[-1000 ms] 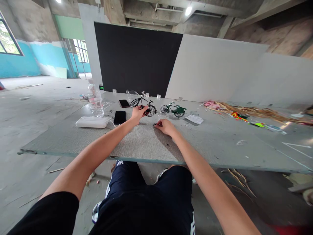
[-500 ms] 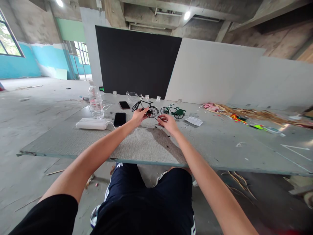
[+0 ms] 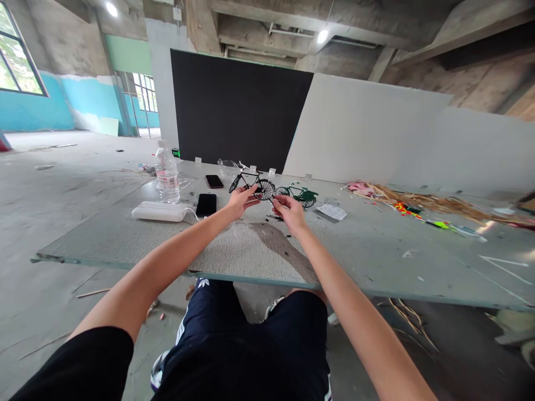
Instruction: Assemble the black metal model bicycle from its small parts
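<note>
A black model bicycle point(image 3: 251, 182) is held above the table, its front wheel to the left and its rear wheel to the right. My left hand point(image 3: 242, 201) grips it low near the rear wheel, fingers closed round the frame. Just right of that wheel, my right hand point(image 3: 289, 213) pinches a thin dark piece whose kind is too small to make out; its tip is close to the wheel. A green model bicycle point(image 3: 298, 194) stands upright behind my right hand, its front wheel partly covered by the fingers. Small dark parts point(image 3: 273, 218) lie on the table below my hands.
Two phones, one near point(image 3: 207, 205) and one far point(image 3: 214, 181), lie to the left. Beside them are a water bottle point(image 3: 168, 178) and a white power strip point(image 3: 159, 211). A paper slip point(image 3: 331, 211) lies right; wood strips and colourful bits point(image 3: 407, 209) lie farther right. The table's front edge point(image 3: 259, 277) is above my legs.
The black bicycle and both hands sit slightly farther right in view, and the camera has shifted a little. Both hands keep their holds by the rear wheel.
</note>
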A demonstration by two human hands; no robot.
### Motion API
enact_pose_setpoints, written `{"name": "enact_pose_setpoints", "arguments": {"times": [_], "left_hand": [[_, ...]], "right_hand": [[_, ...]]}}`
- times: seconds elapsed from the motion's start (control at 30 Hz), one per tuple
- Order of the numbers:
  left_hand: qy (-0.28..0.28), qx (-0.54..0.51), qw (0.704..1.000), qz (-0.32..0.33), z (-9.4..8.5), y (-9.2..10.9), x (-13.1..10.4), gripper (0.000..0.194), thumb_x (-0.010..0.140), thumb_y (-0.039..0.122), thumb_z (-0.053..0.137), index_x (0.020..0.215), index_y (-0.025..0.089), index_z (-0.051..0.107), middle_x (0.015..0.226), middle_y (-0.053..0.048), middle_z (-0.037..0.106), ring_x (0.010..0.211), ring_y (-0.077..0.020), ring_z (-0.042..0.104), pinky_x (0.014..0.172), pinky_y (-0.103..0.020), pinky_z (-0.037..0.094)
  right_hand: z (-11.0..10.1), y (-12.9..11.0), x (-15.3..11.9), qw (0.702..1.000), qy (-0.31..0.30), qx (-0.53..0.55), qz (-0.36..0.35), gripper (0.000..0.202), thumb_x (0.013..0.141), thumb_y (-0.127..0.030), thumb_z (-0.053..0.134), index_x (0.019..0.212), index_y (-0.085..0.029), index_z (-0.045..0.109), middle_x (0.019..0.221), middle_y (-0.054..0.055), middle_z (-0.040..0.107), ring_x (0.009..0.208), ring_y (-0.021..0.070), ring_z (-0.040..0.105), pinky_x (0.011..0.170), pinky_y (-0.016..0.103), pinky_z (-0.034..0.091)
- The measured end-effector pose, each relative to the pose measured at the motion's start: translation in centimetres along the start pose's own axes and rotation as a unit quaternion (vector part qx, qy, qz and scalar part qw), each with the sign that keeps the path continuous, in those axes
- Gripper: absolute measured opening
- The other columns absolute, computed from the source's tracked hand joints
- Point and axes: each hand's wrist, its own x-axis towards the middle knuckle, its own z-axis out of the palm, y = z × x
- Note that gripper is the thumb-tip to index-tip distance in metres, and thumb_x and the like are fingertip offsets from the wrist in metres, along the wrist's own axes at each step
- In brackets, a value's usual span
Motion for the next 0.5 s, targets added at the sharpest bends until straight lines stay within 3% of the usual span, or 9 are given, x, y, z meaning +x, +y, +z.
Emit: {"name": "enact_pose_setpoints", "arguments": {"times": [0.13,0.33,0.5], "left_hand": [[-0.011,0.008,1.0,-0.001,-0.1,-0.2,0.2,0.012,0.087,0.018,0.073,0.083,0.012,0.062,0.083,-0.007,0.072,0.074,-0.0163,0.071,0.096,-0.044,0.055],[-0.072,-0.01,0.997,-0.008,0.2,-0.6,-0.3,0.011,0.086,0.016,0.074,0.089,0.01,0.065,0.09,-0.01,0.074,0.08,-0.0161,0.072,0.101,-0.043,0.054],[-0.081,-0.009,0.997,-0.015,0.1,-1.1,-0.2,0.015,0.084,0.018,0.077,0.087,0.009,0.065,0.089,-0.009,0.074,0.082,-0.0159,0.072,0.103,-0.043,0.054]], "right_hand": [[0.2,-0.2,-0.2,1.0,0.0,0.02,0.007,0.057,0.057,-0.058,0.089,0.095,-0.02,0.07,0.073,-0.002,0.065,0.064,0.0135,0.067,0.061,0.025,0.058],[0.5,-0.6,-0.4,0.999,0.006,0.047,0.022,0.06,0.05,-0.057,0.092,0.09,-0.02,0.067,0.081,0.0,0.068,0.063,0.0131,0.067,0.064,0.027,0.06],[0.7,-1.3,-0.9,0.997,-0.016,0.064,0.035,0.058,0.05,-0.052,0.094,0.091,-0.021,0.068,0.083,0.0,0.07,0.064,0.0128,0.067,0.064,0.027,0.06]]}}
